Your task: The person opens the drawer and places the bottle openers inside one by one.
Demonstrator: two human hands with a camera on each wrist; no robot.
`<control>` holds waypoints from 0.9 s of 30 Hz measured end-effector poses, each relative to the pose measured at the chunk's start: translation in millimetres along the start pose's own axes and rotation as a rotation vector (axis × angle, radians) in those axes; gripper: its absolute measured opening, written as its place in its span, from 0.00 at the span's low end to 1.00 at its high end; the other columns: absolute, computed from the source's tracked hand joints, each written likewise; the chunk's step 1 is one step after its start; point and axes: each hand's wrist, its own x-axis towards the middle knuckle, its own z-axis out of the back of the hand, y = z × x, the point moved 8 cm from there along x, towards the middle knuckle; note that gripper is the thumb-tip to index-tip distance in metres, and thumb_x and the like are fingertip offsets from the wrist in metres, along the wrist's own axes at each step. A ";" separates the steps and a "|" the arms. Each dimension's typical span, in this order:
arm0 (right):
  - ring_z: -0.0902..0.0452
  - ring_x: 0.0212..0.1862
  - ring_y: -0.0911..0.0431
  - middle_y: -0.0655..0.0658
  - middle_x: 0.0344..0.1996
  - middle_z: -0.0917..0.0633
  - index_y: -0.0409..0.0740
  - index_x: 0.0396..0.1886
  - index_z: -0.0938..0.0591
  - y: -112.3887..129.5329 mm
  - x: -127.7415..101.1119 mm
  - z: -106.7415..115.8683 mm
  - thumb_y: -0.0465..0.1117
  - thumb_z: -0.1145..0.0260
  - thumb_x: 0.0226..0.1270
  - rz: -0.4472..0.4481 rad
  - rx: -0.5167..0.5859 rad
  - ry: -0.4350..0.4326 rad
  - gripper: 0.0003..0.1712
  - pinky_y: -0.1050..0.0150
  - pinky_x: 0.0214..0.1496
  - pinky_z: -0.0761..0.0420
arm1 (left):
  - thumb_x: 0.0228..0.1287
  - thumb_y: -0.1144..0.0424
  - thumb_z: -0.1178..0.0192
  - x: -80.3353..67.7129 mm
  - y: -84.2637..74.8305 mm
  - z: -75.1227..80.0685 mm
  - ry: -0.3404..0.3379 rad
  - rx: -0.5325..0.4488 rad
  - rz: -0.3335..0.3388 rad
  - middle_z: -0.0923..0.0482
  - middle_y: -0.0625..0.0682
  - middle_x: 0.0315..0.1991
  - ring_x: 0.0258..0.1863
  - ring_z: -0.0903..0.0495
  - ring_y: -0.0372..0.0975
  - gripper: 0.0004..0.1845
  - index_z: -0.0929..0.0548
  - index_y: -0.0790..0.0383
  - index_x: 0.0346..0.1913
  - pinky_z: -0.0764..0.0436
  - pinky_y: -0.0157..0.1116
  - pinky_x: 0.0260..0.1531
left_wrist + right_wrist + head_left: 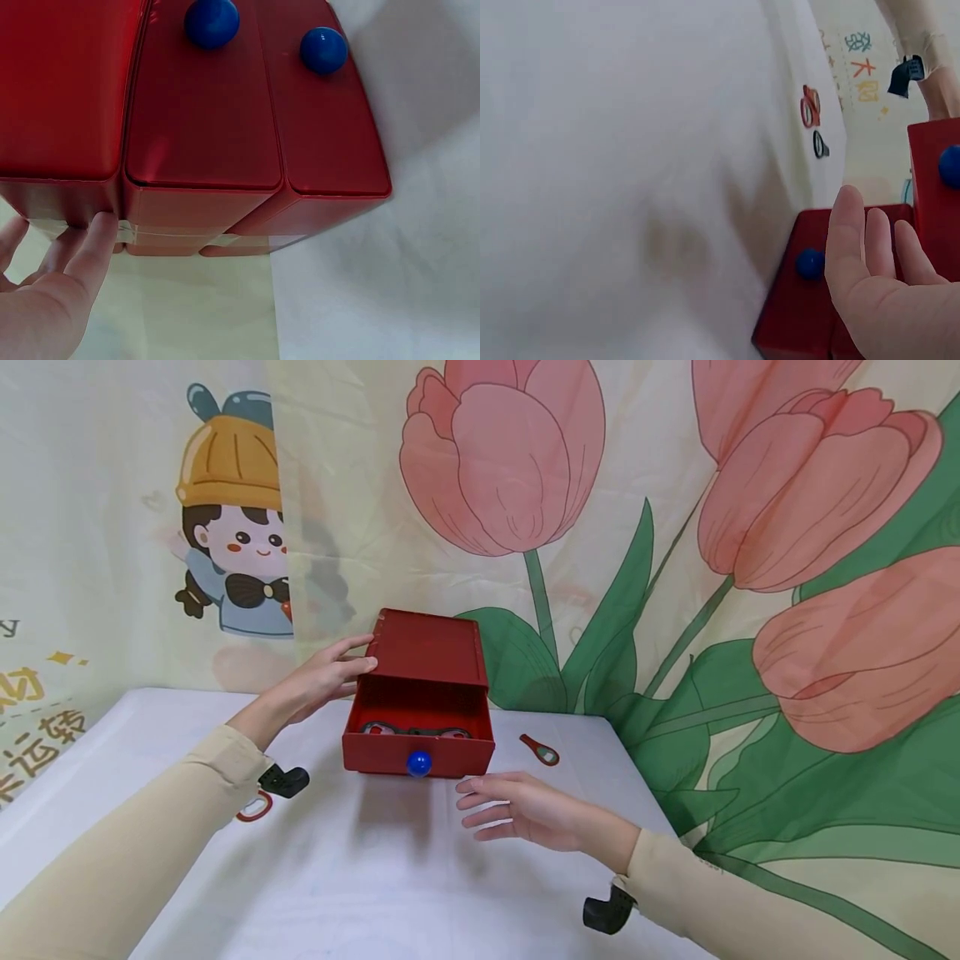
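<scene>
A red box with drawers stands on the table. One drawer with a blue knob is pulled out towards me. Inside it lie dark-rimmed things with red parts, partly hidden by the drawer front, their kind unclear. My left hand rests against the box's left side; the left wrist view shows its fingers touching the side wall. Just below the drawer's right front corner, my right hand is held in the air, fingers loosely extended and holding nothing.
Right of the box lies a small red-handled thing with an oval end. Near my left sleeve a red ring-shaped thing is partly covered. In the right wrist view a black looped thing lies beside red ones. A printed cloth hangs behind.
</scene>
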 end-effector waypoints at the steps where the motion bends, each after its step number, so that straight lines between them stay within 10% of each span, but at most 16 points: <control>1: 0.16 0.62 0.43 0.39 0.62 0.16 0.36 0.74 0.26 -1.2 2.2 -3.5 0.54 0.42 0.84 -0.007 0.029 0.010 0.32 0.49 0.68 0.17 | 0.82 0.51 0.44 0.1 0.6 -0.1 0.001 -0.002 0.002 0.46 0.66 0.83 0.80 0.40 0.61 0.44 0.57 0.48 0.88 0.37 0.61 0.77; 27: 0.16 0.63 0.43 0.36 0.63 0.16 0.37 0.69 0.21 19.1 31.2 -60.8 0.58 0.39 0.81 0.030 0.481 0.006 0.33 0.54 0.69 0.19 | 0.81 0.51 0.44 -0.2 0.4 -0.3 0.007 0.004 -0.019 0.45 0.67 0.83 0.80 0.40 0.62 0.44 0.56 0.50 0.88 0.38 0.62 0.77</control>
